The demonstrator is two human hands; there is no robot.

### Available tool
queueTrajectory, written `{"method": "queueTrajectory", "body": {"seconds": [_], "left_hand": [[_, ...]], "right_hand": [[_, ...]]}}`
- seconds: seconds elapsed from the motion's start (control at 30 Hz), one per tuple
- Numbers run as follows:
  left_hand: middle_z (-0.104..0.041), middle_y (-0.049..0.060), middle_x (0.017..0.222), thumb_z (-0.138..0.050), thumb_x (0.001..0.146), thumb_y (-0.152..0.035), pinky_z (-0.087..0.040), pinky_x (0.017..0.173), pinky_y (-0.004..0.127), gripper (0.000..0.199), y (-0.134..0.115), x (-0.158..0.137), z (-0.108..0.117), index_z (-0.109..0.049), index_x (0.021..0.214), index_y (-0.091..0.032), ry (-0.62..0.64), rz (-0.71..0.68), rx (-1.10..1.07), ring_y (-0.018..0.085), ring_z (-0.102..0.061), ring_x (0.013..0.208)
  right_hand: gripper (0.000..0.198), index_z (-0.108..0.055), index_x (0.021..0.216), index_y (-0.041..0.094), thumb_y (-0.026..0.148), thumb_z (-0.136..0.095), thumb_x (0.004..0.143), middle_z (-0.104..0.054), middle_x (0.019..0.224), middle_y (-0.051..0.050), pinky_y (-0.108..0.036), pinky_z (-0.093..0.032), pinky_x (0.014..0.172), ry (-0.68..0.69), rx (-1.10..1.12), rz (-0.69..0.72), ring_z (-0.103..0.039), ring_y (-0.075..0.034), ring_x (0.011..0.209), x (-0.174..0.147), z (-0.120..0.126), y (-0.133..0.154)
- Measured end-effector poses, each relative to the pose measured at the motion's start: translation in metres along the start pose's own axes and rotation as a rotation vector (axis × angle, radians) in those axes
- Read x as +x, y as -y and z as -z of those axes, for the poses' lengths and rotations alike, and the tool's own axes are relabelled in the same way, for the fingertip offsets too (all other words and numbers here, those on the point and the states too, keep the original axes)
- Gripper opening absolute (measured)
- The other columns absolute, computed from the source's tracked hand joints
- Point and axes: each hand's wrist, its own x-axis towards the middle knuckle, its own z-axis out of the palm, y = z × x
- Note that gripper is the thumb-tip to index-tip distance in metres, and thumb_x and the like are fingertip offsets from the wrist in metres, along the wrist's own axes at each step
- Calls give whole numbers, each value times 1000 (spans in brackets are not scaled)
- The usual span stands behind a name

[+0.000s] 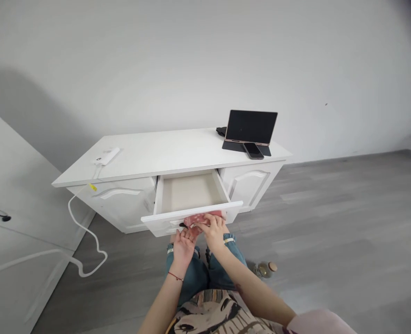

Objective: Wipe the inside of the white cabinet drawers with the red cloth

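Note:
A white drawer (188, 191) stands pulled out of a low white cabinet. Against its front panel (158, 225), near the black handle (183, 225), is a pink-red cloth (195, 219) with pale marks. My right hand (214, 233) bends its fingers over the cloth and pinches it. My left hand (184, 247) is palm up below the handle, its curled fingertips on the cloth's lower edge. Part of the handle and of the cloth is covered by my fingers.
On the cabinet top (163, 148) are a tablet (251, 126) on a dark stand, a phone (253, 150) and a white power strip (108, 157). Its white cord (87, 229) hangs down on the left. Glass jars (264, 270) stand on the floor by my right leg.

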Motion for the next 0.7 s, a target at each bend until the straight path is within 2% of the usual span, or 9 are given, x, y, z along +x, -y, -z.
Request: {"method": "queueTrajectory", "body": {"seconds": [0.2,0.33,0.47,0.6,0.63,0.7], "left_hand": [[-73,8,82,-41,97,-36,-52,86,35,38,2,2,3,-63,71,-20,-23,34,-33,17,-69,83],[-74,8,88,-41,97,-34,-51,89,35,36,5,1,0,-64,73,-20,-34,29,-26,17,-68,85],[-74,7,88,-41,97,-31,-52,89,35,33,5,0,-1,-63,74,-21,-62,25,-20,16,-68,84],[-74,9,99,-40,97,-31,-52,94,38,30,5,-4,-1,-64,82,-22,-79,31,-12,18,-69,98],[-74,9,102,-40,97,-31,-52,95,39,29,6,-5,-1,-65,85,-22,-91,31,-12,18,-68,101],[-73,10,108,-40,97,-30,-52,96,40,27,6,-7,-2,-66,91,-22,-113,29,-13,19,-68,105]], "right_hand": [[36,-78,79,32,8,-52,84,-54,108,-8,-44,-39,91,-264,64,-237,-42,-25,101,-9,26,-61],[35,-75,77,23,5,-44,76,-49,106,-10,-43,-45,92,-361,252,-427,-46,-25,107,-22,13,-71],[36,-71,83,20,6,-42,67,-48,107,-11,-39,-52,87,-287,428,-654,-54,-23,103,-39,-17,-59],[32,-65,87,20,8,-43,67,-49,107,-12,-36,-54,78,-241,446,-873,-57,-23,97,-47,-40,-47],[32,-64,89,20,8,-42,69,-50,108,-13,-35,-54,79,-201,399,-904,-57,-23,98,-47,-43,-44],[37,-62,100,19,7,-41,72,-52,107,-14,-36,-53,82,12,247,-799,-57,-24,102,-45,-46,-40]]}}
